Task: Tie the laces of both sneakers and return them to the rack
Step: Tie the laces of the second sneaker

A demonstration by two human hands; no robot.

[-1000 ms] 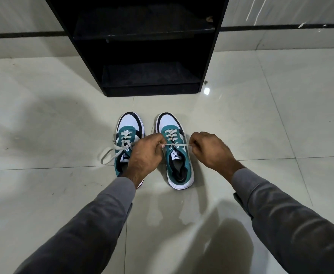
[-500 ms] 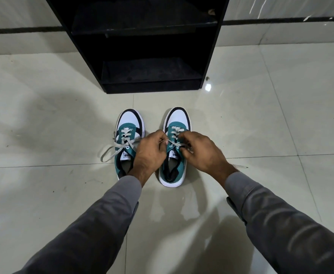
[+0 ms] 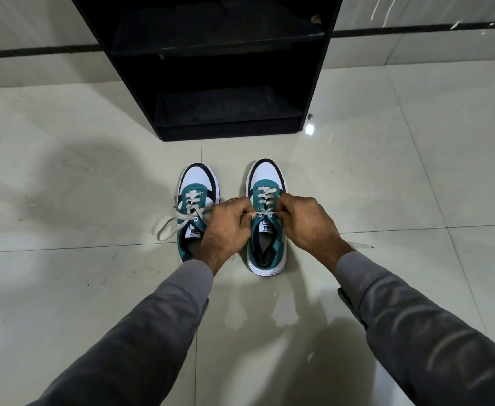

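Observation:
Two teal, white and black sneakers stand side by side on the floor, toes toward the rack. Loose grey laces trail to the left from the left sneaker [image 3: 197, 183]. Over the right sneaker [image 3: 266, 177] my left hand [image 3: 225, 227] and my right hand [image 3: 308, 224] each pinch an end of its lace [image 3: 265, 214], stretched short between them above the tongue. One lace end lies on the floor [image 3: 360, 245] behind my right wrist. The black shoe rack [image 3: 228, 133] stands just beyond the shoes, its shelves bare.
Glossy pale floor tiles [image 3: 387, 186] spread on all sides. A white wall with a dark stripe [image 3: 416, 29] runs behind the rack. My grey sleeves fill the lower part of the view.
My hands drew together from a wide pull on the lace and now hold it close over the right sneaker's tongue. That sneaker turned from angled to straight.

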